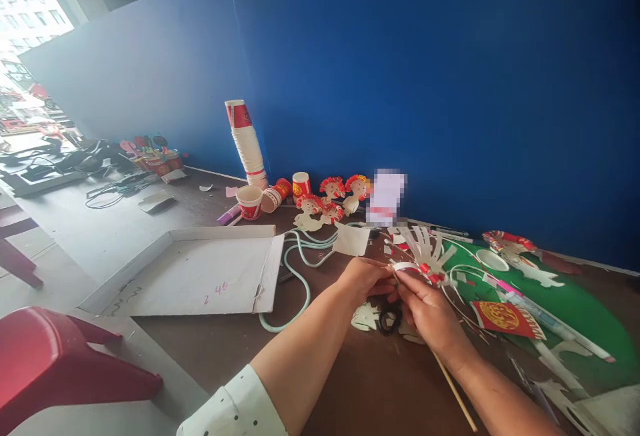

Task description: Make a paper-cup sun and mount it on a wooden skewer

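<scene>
My left hand (pixel 367 278) and my right hand (pixel 425 306) meet over the table. Their fingertips pinch a small white curled paper strip (pixel 406 267) between them. Just beyond it is a fringed paper-cup cutout (pixel 425 249) with white strips spread out and a red part; whether it joins the strip I cannot tell. A thin wooden stick (pixel 455 393) runs out from beneath my right hand; the wrist hides its upper end. Below the hands lie a white paper cutout (pixel 365 317) and a black ring-shaped roll (pixel 389 321).
A shallow white box tray (pixel 190 276) lies left, beside a pale cable (pixel 300 256). Stacked paper cups (pixel 249 149) and red-fringed paper figures (pixel 333 188) stand by the blue partition (pixel 425 89). At right, a marker (pixel 560 323) and red cup paper (pixel 505 318) lie on a green mat (pixel 600 303).
</scene>
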The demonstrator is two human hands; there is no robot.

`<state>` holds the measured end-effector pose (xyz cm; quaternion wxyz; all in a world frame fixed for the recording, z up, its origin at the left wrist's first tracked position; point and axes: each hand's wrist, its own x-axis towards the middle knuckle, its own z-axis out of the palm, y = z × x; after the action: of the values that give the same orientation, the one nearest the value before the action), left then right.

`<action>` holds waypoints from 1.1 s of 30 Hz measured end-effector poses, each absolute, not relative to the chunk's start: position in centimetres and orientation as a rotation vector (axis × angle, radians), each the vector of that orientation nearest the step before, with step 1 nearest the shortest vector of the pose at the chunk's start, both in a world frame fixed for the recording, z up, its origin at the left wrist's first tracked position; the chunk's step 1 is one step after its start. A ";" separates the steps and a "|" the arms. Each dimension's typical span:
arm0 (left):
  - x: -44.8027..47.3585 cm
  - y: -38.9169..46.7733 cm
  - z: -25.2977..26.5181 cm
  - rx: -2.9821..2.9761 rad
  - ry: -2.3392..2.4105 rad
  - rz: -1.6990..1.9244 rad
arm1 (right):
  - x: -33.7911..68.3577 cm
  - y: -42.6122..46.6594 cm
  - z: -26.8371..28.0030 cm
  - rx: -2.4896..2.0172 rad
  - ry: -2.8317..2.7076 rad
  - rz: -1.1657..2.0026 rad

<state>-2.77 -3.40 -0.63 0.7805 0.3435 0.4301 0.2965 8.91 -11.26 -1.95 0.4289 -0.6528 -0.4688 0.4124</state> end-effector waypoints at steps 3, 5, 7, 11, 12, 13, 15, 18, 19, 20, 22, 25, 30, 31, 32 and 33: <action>-2.5 -3.4 -0.7 0.773 0.980 0.621 | 8.9 -11.3 -2.2 -1.743 -1.328 0.826; -2.4 -3.4 -0.7 0.792 1.000 0.619 | 9.0 -11.4 -2.4 -1.778 -1.425 0.684; -2.2 -3.4 -0.7 0.811 1.027 0.620 | 9.0 -11.5 -2.5 -1.793 -1.494 0.589; -2.1 -3.5 -0.4 0.843 1.098 0.612 | 9.0 -11.5 -2.9 -1.839 -1.548 0.529; -2.1 -3.5 -0.4 0.852 1.107 0.611 | 9.0 -11.5 -3.0 -1.846 -1.552 0.515; -2.1 -3.6 -0.3 0.860 1.113 0.610 | 9.0 -11.5 -3.1 -1.843 -1.556 0.500; -2.1 -3.6 -0.3 0.875 1.124 0.613 | 9.0 -11.4 -3.4 -1.802 -1.558 0.473; -2.1 -3.6 -0.4 0.890 1.147 0.622 | 9.0 -11.4 -3.7 -1.724 -1.536 0.492; -2.1 -3.6 -0.4 0.894 1.147 0.625 | 9.0 -11.3 -3.8 -1.707 -1.515 0.518; -2.1 -3.6 -0.5 0.900 1.146 0.626 | 9.0 -11.3 -3.7 -1.692 -1.485 0.555; -2.2 -3.6 -0.6 0.910 1.147 0.629 | 8.8 -11.3 -3.4 -1.647 -1.400 0.669; -2.2 -3.6 -0.7 0.926 1.155 0.641 | 8.3 -11.5 -2.4 -1.552 -1.210 0.913; -2.2 -3.6 -0.9 0.942 1.135 0.672 | 7.4 -11.9 -1.0 -1.427 -0.892 1.200; -2.2 -3.6 -0.9 0.944 1.129 0.676 | 7.3 -12.0 -0.9 -1.405 -0.843 1.228; -2.3 -3.6 -0.9 0.944 1.125 0.678 | 7.2 -12.0 -0.9 -1.381 -0.801 1.251; -2.3 -3.6 -0.9 0.940 1.123 0.679 | 7.2 -12.0 -1.0 -1.355 -0.769 1.269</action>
<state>-2.28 -3.62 -0.90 0.6916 0.4207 0.5023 0.3039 7.23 -12.00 -1.00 0.5363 -0.5692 -0.3231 0.5329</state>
